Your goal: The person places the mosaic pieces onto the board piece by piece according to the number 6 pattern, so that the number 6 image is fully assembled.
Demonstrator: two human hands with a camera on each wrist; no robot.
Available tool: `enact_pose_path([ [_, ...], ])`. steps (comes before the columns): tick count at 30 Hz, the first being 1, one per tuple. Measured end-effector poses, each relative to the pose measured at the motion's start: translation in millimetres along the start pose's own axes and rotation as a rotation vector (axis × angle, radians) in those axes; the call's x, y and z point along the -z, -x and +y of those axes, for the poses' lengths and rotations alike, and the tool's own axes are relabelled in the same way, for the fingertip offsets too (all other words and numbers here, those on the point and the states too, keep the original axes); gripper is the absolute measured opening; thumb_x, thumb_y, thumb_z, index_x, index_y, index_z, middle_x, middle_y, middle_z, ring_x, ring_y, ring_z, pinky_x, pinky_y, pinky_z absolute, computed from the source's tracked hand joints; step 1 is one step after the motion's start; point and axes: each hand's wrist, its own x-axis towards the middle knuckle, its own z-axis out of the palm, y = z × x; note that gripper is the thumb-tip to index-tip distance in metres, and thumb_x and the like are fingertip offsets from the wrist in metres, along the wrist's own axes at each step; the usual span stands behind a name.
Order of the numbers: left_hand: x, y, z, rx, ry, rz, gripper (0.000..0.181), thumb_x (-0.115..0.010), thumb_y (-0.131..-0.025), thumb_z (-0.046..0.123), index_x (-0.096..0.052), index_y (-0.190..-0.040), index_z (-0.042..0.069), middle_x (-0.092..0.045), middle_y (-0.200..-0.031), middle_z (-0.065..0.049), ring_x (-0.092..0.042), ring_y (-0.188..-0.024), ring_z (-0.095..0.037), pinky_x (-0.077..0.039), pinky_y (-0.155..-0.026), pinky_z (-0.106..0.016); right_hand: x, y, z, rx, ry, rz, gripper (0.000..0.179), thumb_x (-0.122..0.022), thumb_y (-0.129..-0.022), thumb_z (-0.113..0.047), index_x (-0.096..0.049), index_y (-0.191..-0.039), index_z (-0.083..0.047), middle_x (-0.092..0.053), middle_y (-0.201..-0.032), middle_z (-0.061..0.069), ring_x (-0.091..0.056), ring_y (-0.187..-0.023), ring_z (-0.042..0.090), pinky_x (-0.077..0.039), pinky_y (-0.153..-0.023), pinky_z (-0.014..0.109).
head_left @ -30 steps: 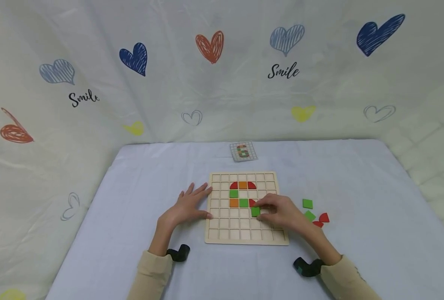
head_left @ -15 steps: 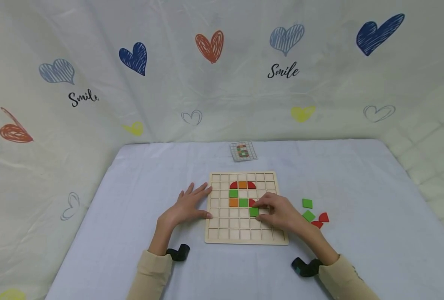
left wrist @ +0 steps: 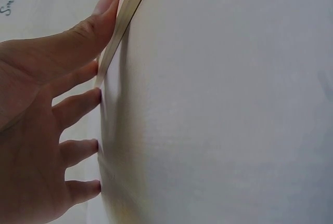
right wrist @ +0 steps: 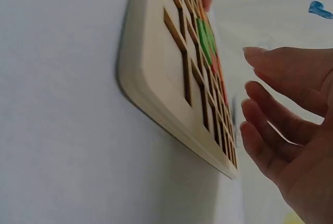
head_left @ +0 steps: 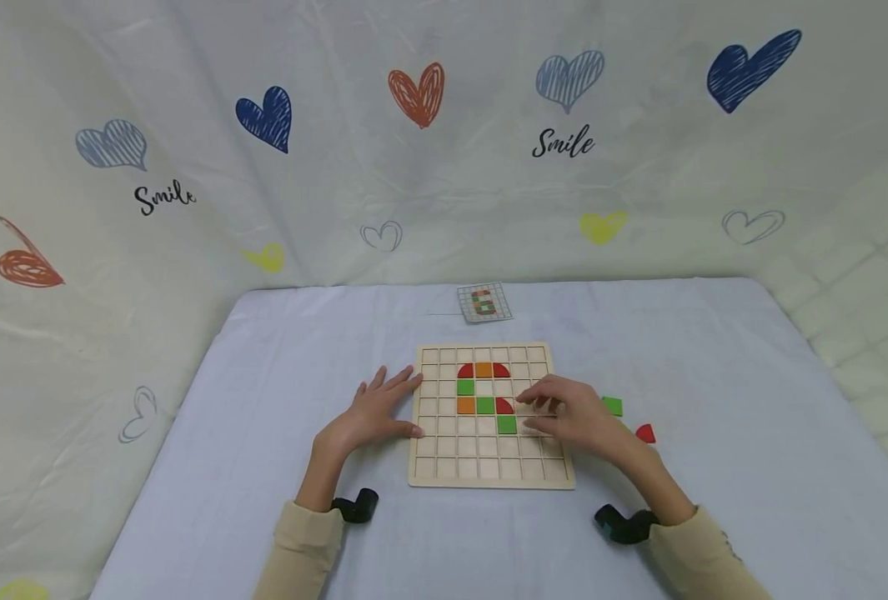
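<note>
A square wooden grid board [head_left: 492, 475] lies on the table. Set in its cells are red quarter-round tiles [head_left: 504, 407], orange square tiles [head_left: 466, 406] and green square tiles [head_left: 484, 406]. One green tile [head_left: 507, 425] lies in the cell below the right red one. My left hand [head_left: 371, 417] is spread, its thumb and a fingertip touching the board's left edge. My right hand [head_left: 574, 414] hovers over the board's right side, thumb and fingers apart with nothing between them. In the right wrist view the right hand [right wrist: 291, 115] is clear of the board's surface.
A small pattern card [head_left: 484, 302] lies behind the board. To the right are loose tiles, a green square [head_left: 612, 406] and a red quarter-round [head_left: 645, 433], with others partly hidden by the right arm. A white cloth covers the table [head_left: 301, 350], and a printed curtain hangs behind.
The green tile has been settled into its cell below the red one and let go. My right hand has drawn back to the right with its fingers parted. The left hand stays put.
</note>
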Motion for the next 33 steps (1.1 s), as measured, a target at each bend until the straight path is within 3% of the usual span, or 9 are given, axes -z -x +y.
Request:
enact_pose_path([
  [10,-0.9,-1.1,-0.8,0.009,0.003,0.004,0.09,-0.082,-0.086,0.039,-0.037,-0.161,0.02,-0.023,-0.172,-0.003,0.001,-0.16,-0.04,-0.001,-0.124,-0.068,31.3,6.1,9.4,-0.033,0.121,-0.016,0.028,-0.08,-0.086,-0.003,-0.074,-0.113,-0.005,-0.074,-0.11,0.007,-0.068,-0.095,0.025,-0.06,-0.084,0.045],
  [23,-2.4,-3.4,-1.4,0.008,-0.013,-0.002,0.09,-0.082,-0.087,0.04,-0.036,-0.162,0.021,-0.023,-0.172,-0.002,0.001,-0.16,-0.039,-0.002,-0.125,-0.067,55.3,15.0,22.8,-0.155,0.158,-0.041,0.028,-0.077,-0.089,-0.006,-0.073,-0.116,-0.001,-0.073,-0.116,0.013,-0.066,-0.105,0.035,-0.057,-0.091,0.055],
  [33,-2.8,-3.5,-1.5,0.013,-0.007,-0.003,0.09,-0.082,-0.087,0.04,-0.036,-0.162,0.021,-0.022,-0.172,-0.002,0.001,-0.16,-0.039,-0.001,-0.125,-0.067,79.3,25.1,32.5,-0.29,0.17,-0.135,0.031,-0.076,-0.088,-0.009,-0.071,-0.116,0.001,-0.07,-0.113,0.016,-0.062,-0.104,0.037,-0.058,-0.086,0.054],
])
